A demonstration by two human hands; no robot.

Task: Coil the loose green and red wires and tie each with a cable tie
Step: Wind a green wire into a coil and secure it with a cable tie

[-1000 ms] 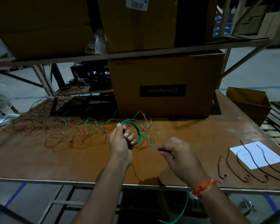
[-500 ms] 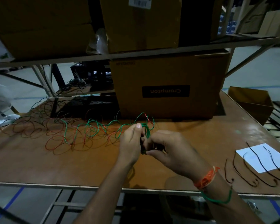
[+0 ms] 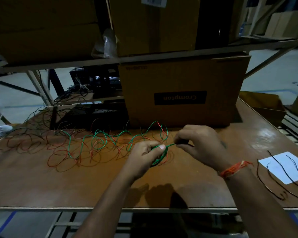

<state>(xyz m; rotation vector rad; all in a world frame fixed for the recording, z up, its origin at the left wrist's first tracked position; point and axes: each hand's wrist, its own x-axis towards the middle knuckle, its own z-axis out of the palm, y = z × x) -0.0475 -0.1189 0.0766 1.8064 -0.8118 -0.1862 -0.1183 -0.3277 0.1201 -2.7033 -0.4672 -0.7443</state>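
Right hand (image 3: 199, 145) pulled away, pinching green wire (image 3: 170, 145) end; left hand (image 3: 144, 154) grip holds coil (image 3: 159, 158).

2 hands: left hand (image 3: 143, 156), right hand (image 3: 199, 145); 1 white paper sheet (image 3: 285, 167); 3 black cable ties (image 3: 282, 177); 1 Crompton box (image 3: 181, 93).

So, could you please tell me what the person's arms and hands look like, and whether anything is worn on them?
Both forearms are bare, with no sleeves or gloves in view. The left hand wears nothing visible. The right hand has a small dark mark near its outer edge, and an orange thread band is tied round that wrist. No rings or watch show.
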